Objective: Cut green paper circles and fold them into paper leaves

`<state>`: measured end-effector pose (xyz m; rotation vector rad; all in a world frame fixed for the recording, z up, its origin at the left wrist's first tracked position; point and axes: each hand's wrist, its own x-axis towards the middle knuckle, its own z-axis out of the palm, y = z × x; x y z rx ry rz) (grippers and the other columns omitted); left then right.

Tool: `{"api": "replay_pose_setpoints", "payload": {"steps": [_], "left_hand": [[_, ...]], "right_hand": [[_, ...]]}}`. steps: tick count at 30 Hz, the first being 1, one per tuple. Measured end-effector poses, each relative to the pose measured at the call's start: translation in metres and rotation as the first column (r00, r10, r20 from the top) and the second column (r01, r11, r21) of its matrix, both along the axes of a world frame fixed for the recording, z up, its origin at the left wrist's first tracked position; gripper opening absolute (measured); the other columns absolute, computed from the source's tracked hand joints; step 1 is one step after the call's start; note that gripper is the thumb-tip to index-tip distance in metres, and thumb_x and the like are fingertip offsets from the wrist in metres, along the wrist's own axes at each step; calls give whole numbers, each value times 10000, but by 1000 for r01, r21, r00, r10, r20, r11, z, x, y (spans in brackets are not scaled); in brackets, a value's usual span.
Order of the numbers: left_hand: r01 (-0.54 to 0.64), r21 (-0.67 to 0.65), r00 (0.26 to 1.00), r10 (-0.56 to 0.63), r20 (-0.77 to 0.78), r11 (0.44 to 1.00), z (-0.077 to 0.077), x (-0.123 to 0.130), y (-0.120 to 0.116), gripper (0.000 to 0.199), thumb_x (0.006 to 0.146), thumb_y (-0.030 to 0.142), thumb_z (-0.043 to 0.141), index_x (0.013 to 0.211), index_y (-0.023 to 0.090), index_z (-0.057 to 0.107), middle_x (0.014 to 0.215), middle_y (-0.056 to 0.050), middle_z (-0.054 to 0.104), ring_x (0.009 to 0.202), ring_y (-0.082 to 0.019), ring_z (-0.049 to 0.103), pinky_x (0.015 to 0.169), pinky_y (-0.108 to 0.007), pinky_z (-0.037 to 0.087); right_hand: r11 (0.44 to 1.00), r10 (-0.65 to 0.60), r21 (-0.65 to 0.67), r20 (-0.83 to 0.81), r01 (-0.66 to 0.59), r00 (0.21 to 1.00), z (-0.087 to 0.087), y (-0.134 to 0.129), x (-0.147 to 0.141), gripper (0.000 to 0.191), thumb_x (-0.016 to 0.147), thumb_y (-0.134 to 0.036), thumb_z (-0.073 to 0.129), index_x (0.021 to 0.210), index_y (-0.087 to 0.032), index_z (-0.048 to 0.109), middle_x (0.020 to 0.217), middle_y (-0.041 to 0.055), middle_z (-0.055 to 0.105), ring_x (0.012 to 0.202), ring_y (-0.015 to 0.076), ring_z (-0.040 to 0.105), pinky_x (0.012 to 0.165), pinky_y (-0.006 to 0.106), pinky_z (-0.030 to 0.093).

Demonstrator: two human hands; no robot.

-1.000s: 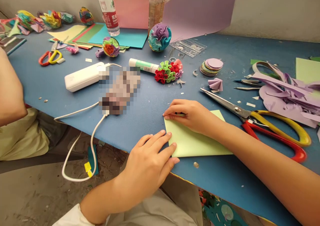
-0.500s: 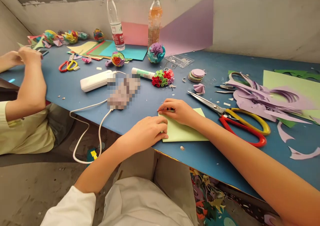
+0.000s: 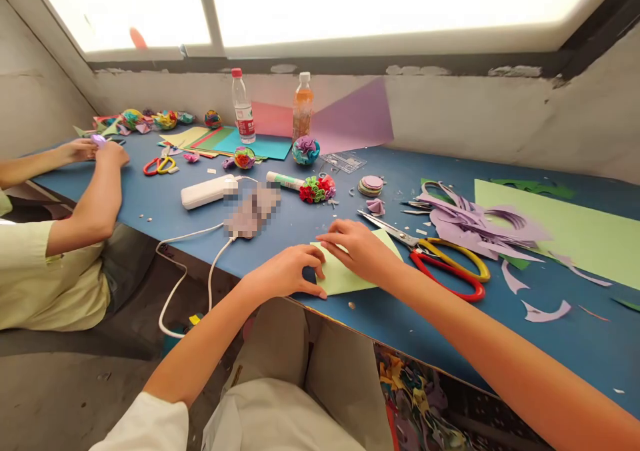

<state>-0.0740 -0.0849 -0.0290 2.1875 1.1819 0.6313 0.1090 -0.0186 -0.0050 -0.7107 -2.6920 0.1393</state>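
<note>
A pale green sheet of paper (image 3: 345, 276) lies near the front edge of the blue table, under both hands. My left hand (image 3: 293, 271) is at its left edge, thumb and fingers apart, fingertips touching the paper. My right hand (image 3: 357, 248) rests on its upper part with the fingers stretched out to the left. Just right of the paper, large scissors with red and yellow handles (image 3: 450, 264) lie with their blades toward the back left.
Purple paper scraps (image 3: 490, 224) and a green sheet (image 3: 565, 231) lie right. Behind are round paper pieces (image 3: 371, 185), a glue stick (image 3: 285, 181), a white power bank (image 3: 207, 192) with cable and two bottles (image 3: 243, 111). Another person's hands (image 3: 95, 150) work at the left.
The view has tilted up, showing more window. My left thumb has spread from the fingers, and my right fingers have straightened over the paper. The other person's hands now show a purple piece.
</note>
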Motion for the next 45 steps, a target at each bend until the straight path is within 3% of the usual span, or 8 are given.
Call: {"api": "replay_pose_setpoints", "payload": {"steps": [4, 9, 15, 19, 26, 31, 38, 45], "left_hand": [[-12, -28, 1000, 12, 3, 1000, 3, 1, -1, 223, 697, 371, 716, 782, 172, 661, 1084, -53, 606, 975, -175, 601, 894, -284, 458], [-21, -33, 998, 20, -59, 999, 8, 4, -2, 224, 717, 379, 689, 790, 169, 665, 1128, -71, 595, 989, -197, 605, 872, -297, 475], [8, -27, 999, -9, -37, 1000, 3, 3, -2, 229, 720, 381, 687, 805, 171, 648, 1117, -74, 589, 1020, -188, 592, 907, -288, 458], [-42, 0, 996, 42, -81, 999, -3, 1, -5, 306, 736, 470, 652, 876, 199, 629, 1296, -89, 513, 1224, -230, 474, 1022, -369, 371], [-97, -34, 978, 89, -188, 995, -2, -1, -9, 774, 739, 592, 580, 1365, 204, 344, 1473, -118, 327, 1392, -240, 250, 1146, -488, 89], [-103, -82, 972, 83, -218, 991, -1, -2, -8, 790, 729, 653, 538, 1373, 231, 360, 1502, -78, 272, 1400, -231, 228, 1161, -455, 56], [-113, -93, 973, 91, -214, 989, -3, -3, -8, 778, 722, 649, 551, 1365, 250, 371, 1497, -33, 290, 1404, -210, 215, 1169, -430, 34], [-172, -71, 971, 157, -178, 983, -5, -2, -8, 849, 677, 650, 597, 1375, 232, 354, 1508, -51, 263, 1401, -232, 223, 1173, -415, 78]], "right_hand": [[957, -142, 272, 130, 103, 981, 0, -62, 26, 306, 904, -197, 408, 924, -125, 705, 593, 48, 599, 551, 163, 532, 555, 300, 323], [949, -143, 297, 121, 102, 982, -24, -102, 23, 307, 873, -143, 414, 989, -91, 693, 559, 42, 621, 472, 142, 535, 492, 311, 265], [935, -301, 236, 141, 263, 943, -26, -98, 19, 322, 852, -187, 427, 911, -198, 744, 447, 32, 612, 396, 136, 524, 453, 307, 149], [908, -397, 218, 173, 358, 902, -26, -97, 32, 337, 838, -230, 438, 981, -288, 737, 455, 27, 631, 402, 154, 547, 453, 292, 129], [866, -499, 134, 230, 481, 835, -19, -99, 53, 340, 838, -253, 433, 986, -298, 736, 526, 35, 671, 466, 167, 583, 436, 275, 145], [784, -608, 113, 341, 611, 717, -13, -95, 73, 362, 845, -275, 410, 1030, -290, 720, 536, 40, 659, 502, 173, 582, 436, 263, 146], [590, -753, 86, 417, 803, 509, -4, -88, 95, 371, 862, -341, 394, 1089, -335, 687, 622, 55, 682, 604, 221, 616, 454, 242, 244], [612, -748, -48, 290, 789, 597, -12, -86, 108, 400, 871, -359, 371, 1088, -276, 697, 547, 43, 646, 524, 208, 583, 445, 256, 307]]}}
